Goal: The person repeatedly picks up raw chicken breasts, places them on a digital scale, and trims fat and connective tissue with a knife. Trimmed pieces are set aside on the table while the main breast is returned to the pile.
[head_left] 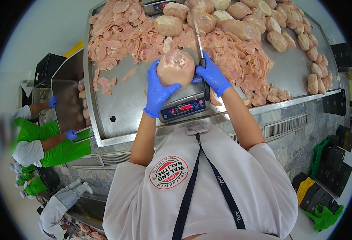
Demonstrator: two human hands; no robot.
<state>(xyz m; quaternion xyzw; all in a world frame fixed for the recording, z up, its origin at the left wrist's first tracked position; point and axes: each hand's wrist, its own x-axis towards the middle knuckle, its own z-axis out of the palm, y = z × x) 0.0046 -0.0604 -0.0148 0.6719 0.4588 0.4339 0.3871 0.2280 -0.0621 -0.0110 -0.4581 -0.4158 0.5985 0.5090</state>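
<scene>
A round lump of pale pink meat (175, 69), like a boned ham, is gripped in my blue-gloved left hand (160, 90), its thumb across the near side. It is above a digital scale (186, 107) with a lit red display; I cannot tell whether it rests on the pan. Just right of the meat, my blue-gloved right hand (214, 75) is closed around a long knife (197, 38) with a black handle. The blade points away from me, toward whole meat lumps. Piles of thin meat slices (240, 64) lie to the right and slices (120, 34) to the far left.
The steel table (124, 94) has a raised rim and a hole near its left corner. Many whole meat lumps (244, 30) cover its far right. A second scale (160, 6) stands at the back. On the left, a green-aproned person (44, 140) holds a steel cart (66, 80).
</scene>
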